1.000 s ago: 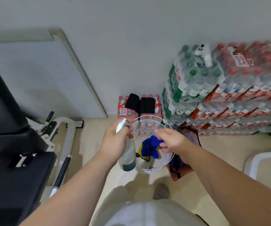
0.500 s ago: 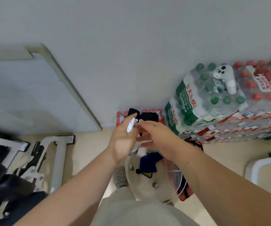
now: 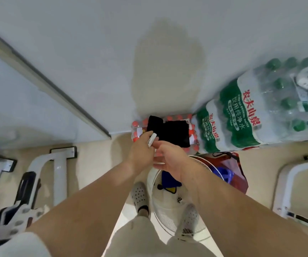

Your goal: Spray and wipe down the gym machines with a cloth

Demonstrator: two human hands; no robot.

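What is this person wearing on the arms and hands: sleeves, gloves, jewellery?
The left forearm and right forearm are bare. The left hand and right hand have no gloves, and no watch, band or ring shows. What looks like a pale short sleeve covers the left upper arm.

From where I stand, the left hand (image 3: pixel 140 153) covers nearly all of the spray bottle (image 3: pixel 152 140); only its white tip pokes out. The right forearm hides part of the blue cloth (image 3: pixel 169 179) in the basket (image 3: pixel 168 206). The right machine frame (image 3: pixel 282 191) runs off the edge, and the water packs (image 3: pixel 279 101) are smeared.
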